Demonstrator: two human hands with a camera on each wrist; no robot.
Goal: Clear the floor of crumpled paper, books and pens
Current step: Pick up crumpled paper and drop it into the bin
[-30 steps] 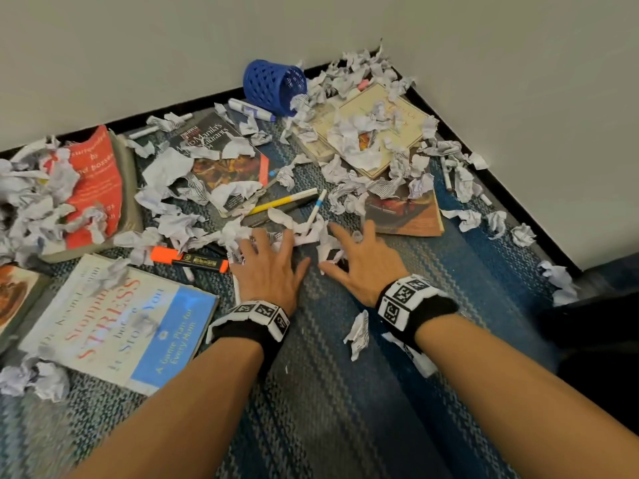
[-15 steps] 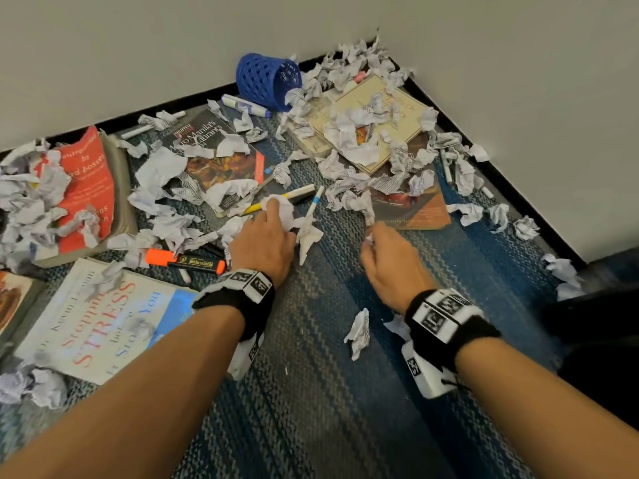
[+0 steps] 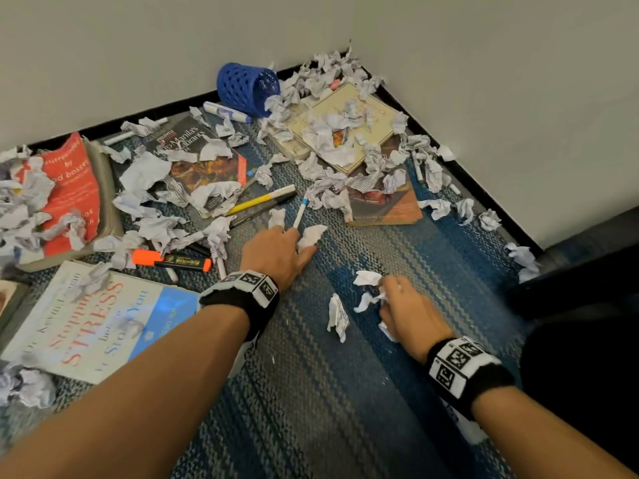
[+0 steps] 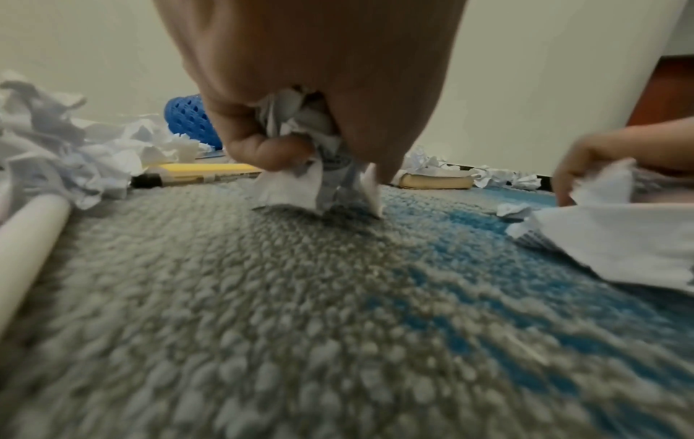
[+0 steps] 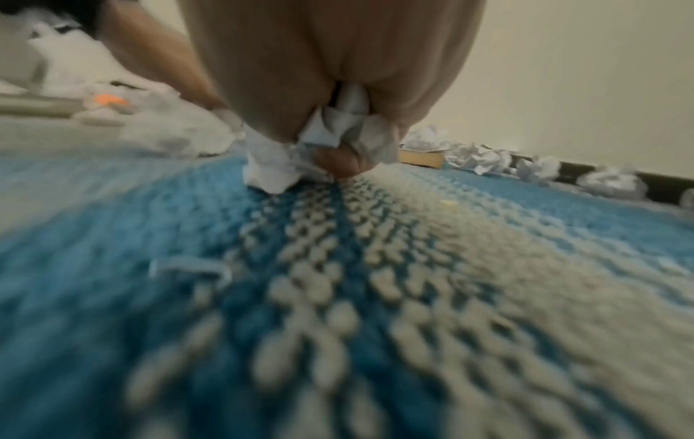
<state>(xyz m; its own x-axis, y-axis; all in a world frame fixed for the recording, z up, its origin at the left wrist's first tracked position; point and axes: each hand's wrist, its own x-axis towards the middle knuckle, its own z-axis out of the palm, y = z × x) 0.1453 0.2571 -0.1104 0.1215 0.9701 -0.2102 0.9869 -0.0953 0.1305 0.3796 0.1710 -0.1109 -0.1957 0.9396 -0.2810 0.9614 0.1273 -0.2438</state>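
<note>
My left hand (image 3: 283, 245) grips crumpled paper (image 3: 311, 235) low over the carpet; in the left wrist view its curled fingers (image 4: 263, 148) close round the crumpled paper (image 4: 296, 181). My right hand (image 3: 404, 305) grips more crumpled paper (image 3: 368, 288), seen bunched in the fist (image 5: 338, 133). A loose scrap (image 3: 338, 316) lies between my wrists. Pens lie beyond the left hand: a blue-tipped one (image 3: 300, 210), a yellow one (image 3: 259, 200), an orange highlighter (image 3: 171, 260). Books under paper: a stress book (image 3: 86, 326), a red book (image 3: 72, 191), a restaurant book (image 3: 204, 164).
A blue mesh cup (image 3: 247, 88) lies on its side by the wall. Two more books (image 3: 349, 129) and paper balls fill the corner. Walls with black skirting (image 3: 484, 167) bound the back and right. Bare carpet (image 3: 311, 409) lies near me.
Both hands went from flat on the carpet to gathering paper. The right hand drew back toward me with its scraps; the left hand stayed by the pens holding paper.
</note>
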